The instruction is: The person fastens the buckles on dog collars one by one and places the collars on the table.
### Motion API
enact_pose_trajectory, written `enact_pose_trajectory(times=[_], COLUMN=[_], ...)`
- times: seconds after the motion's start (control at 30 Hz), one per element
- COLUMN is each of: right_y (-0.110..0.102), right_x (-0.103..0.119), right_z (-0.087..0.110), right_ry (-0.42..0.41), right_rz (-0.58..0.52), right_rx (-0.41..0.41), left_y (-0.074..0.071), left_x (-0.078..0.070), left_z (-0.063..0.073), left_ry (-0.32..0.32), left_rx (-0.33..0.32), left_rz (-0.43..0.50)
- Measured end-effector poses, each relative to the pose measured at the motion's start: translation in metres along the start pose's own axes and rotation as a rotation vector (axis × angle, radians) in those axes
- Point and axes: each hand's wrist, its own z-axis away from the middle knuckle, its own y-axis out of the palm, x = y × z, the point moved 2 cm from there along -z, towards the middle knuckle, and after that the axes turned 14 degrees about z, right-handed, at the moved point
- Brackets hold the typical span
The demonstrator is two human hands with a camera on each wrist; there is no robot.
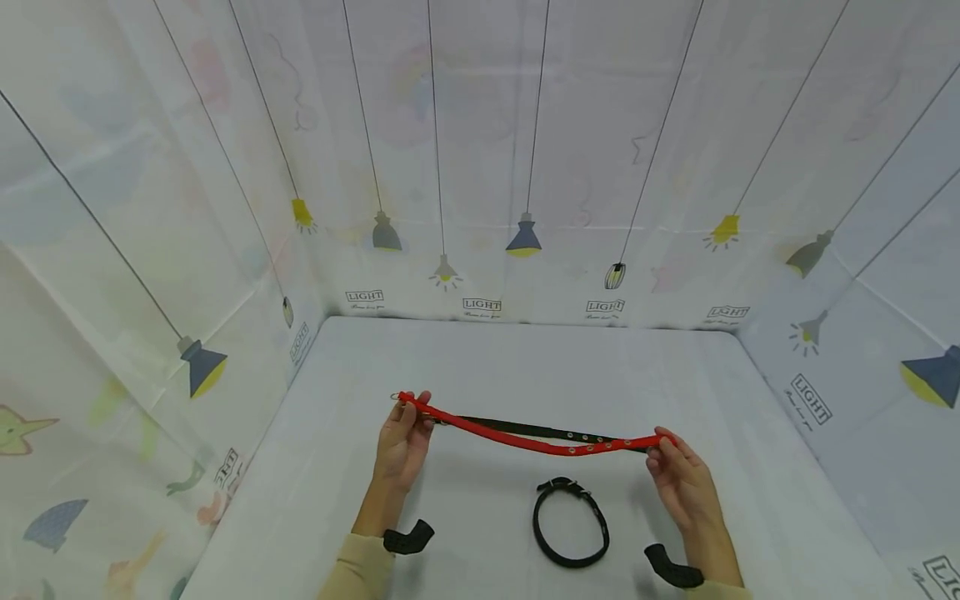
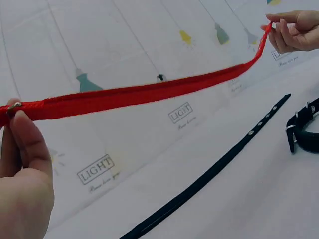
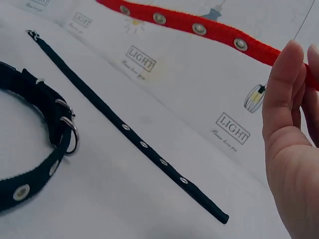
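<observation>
A red collar [image 1: 517, 439] with metal eyelets hangs in a slight sag between both hands, above the table. My left hand [image 1: 401, 446] pinches its buckle end, where a metal ring shows. At the eyelet end, my right hand [image 1: 686, 483] grips the tip between thumb and fingers. Below and behind the red collar, a black collar [image 3: 99, 102] lies unfastened and straight on the table, its eyelets toward the right. Nearer to me rests a second black collar [image 1: 572, 562], buckled into a loop, with a metal D-ring beside its buckle in the right wrist view.
The white table [image 1: 465, 358] is bounded at the back and sides by a white curtain [image 1: 480, 167] printed with hanging lamps. Black wrist straps [image 1: 408, 537] sit on both forearms.
</observation>
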Motion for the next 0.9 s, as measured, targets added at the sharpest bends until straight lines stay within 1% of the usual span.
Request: enact_pose_trajectory(times=[0.07,0.13,0.17,0.23,0.33,0.43,0.57,0.7,0.8,0.9], right_y=[0.004,0.008,0.01,0.015,0.024,0.036,0.054,0.071,0.081,0.09], right_x=[-0.002,-0.003,-0.004,-0.005,-0.007,-0.008,-0.009,-0.009,-0.01,-0.012], right_z=[0.0,0.0,-0.001,-0.003,-0.006,-0.008,-0.011,-0.014,-0.016,-0.017], right_ry=[-0.008,-0.017,-0.025,-0.034,-0.033,-0.013,0.016,0.033,0.038,0.039], right_rz=[-0.005,0.011,0.03,0.082,0.169,0.24,0.298,0.358,0.385,0.384], right_rx=[-0.016,-0.027,-0.027,-0.04,-0.077,-0.111,-0.128,-0.145,-0.14,-0.122], left_y=[0.003,0.005,0.006,0.007,0.009,0.011,0.017,0.025,0.03,0.033], left_x=[0.005,0.01,0.012,0.017,0.025,0.034,0.044,0.053,0.058,0.064], left_z=[0.001,0.002,0.003,0.004,0.005,0.006,0.009,0.012,0.013,0.013], left_ry=[0.01,0.02,0.021,0.018,0.006,-0.006,-0.028,-0.041,-0.043,-0.046], left_rx=[-0.017,-0.05,-0.065,-0.094,-0.125,-0.147,-0.152,-0.131,-0.122,-0.137], left_rz=[-0.055,-0.11,-0.12,-0.113,-0.073,-0.064,-0.102,-0.12,-0.138,-0.159])
